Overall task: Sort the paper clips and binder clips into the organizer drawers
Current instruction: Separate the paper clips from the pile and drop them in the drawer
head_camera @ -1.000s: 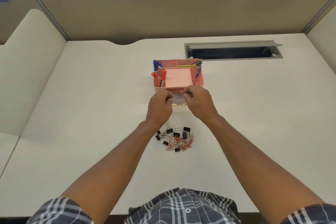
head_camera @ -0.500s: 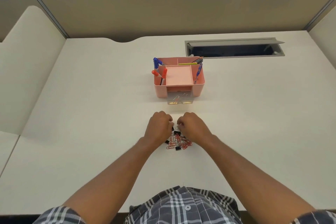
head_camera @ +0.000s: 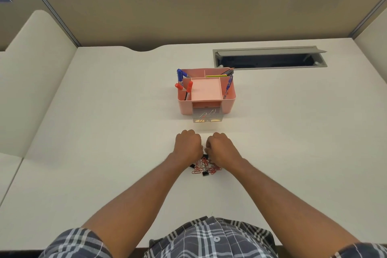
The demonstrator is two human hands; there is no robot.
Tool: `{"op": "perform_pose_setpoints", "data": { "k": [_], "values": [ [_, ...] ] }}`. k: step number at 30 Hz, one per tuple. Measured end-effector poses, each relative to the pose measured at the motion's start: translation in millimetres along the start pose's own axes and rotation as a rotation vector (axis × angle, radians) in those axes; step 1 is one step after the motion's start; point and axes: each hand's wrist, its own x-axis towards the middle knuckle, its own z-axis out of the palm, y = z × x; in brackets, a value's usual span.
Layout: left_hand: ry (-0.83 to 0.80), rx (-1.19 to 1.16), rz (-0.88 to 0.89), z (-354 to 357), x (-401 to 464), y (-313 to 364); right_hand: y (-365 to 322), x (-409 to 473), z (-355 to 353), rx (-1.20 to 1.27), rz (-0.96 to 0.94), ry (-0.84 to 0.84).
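A pink desk organizer stands mid-desk. Its clear bottom drawer is pulled out toward me, with a few paper clips lying in it. Nearer to me lies a pile of red paper clips and black binder clips. Both hands are curled over the far edge of this pile, knuckles up. My right hand pinches a silver paper clip at its fingertips. My left hand is closed right beside it, fingertips hidden, partly covering the pile.
Markers and pens stand in the organizer's side compartments. An open cable tray is sunk into the desk at the back right. Beige partition walls close off the back and both sides.
Both hands drew back from the open drawer to the pile of clips, leaving paper clips in the drawer. Since half a second ago they have barely moved.
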Motion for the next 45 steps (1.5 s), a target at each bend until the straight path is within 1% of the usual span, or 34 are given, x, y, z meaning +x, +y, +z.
{"op": "perform_pose_setpoints", "data": {
  "k": [7, 10, 12, 14, 16, 18, 20, 23, 25, 27, 30, 32, 36, 38, 41, 43, 45],
  "values": [
    [0.073, -0.041, 0.067, 6.3, -5.0, -1.7, 0.9, -1.0, -6.5, 0.054, 0.024, -0.01],
    [0.053, -0.017, 0.086, 9.0, -11.1, -1.7, 0.8, -1.8, -9.0, 0.071, 0.024, -0.014],
    [0.088, -0.013, 0.1, 15.1, -11.7, -2.8, 1.2, -3.3, -10.3, 0.088, 0.03, -0.01],
    [0.117, -0.046, 0.096, 16.6, -12.2, -2.8, 1.6, -4.7, -12.8, 0.12, 0.04, -0.008],
    [0.133, -0.138, 0.076, 12.4, -12.3, -3.2, 2.4, -5.7, -16.6, 0.161, 0.057, 0.013],
    [0.22, -0.264, 0.075, 6.2, -11.1, -4.8, 3.5, -6.7, -23.4, 0.22, 0.075, 0.069],
    [0.329, -0.41, 0.085, -7.8, -11.9, -4.9, 3.2, -7.8, -33.6, 0.286, 0.044, 0.157],
    [0.512, -0.558, 0.09, -32.7, -8.2, -3.5, -0.9, -4.8, -54.3, 0.361, -0.054, 0.37],
    [0.565, -0.603, 0.099, -47.8, 1.3, -2.4, -5.7, 3.2, -69.7, 0.349, -0.089, 0.477],
    [0.561, -0.625, 0.091, -61.5, 13.1, -1.0, -10.6, 13.6, -83.1, 0.327, -0.102, 0.508],
    [0.505, -0.61, 0.065, -71.1, 26.1, 1.6, -16.3, 24.9, -92.7, 0.288, -0.076, 0.457],
    [0.477, -0.629, 0.049, -71.1, 29.6, 1.4, -17.8, 27.2, -93.3, 0.308, -0.064, 0.426],
    [0.523, -0.712, 0.019, -60.6, 22.2, -9.3, -9.1, 20.3, -87.5, 0.35, -0.057, 0.466],
    [0.562, -0.724, -0.011, -47.6, 12.6, -18.6, 1.0, 12.1, -76.8, 0.383, -0.008, 0.485],
    [0.55, -0.743, -0.125, -25.1, -2.7, -30.2, 14.8, -4.3, -55.4, 0.459, 0.112, 0.488],
    [0.526, -0.773, -0.184, -13.3, -12.3, -34.2, 19.1, -12.4, -42.6, 0.499, 0.186, 0.445],
    [0.497, -0.786, -0.194, -6.0, -18.7, -35.4, 19.8, -16.6, -33.8, 0.527, 0.211, 0.381]
  ]
}}
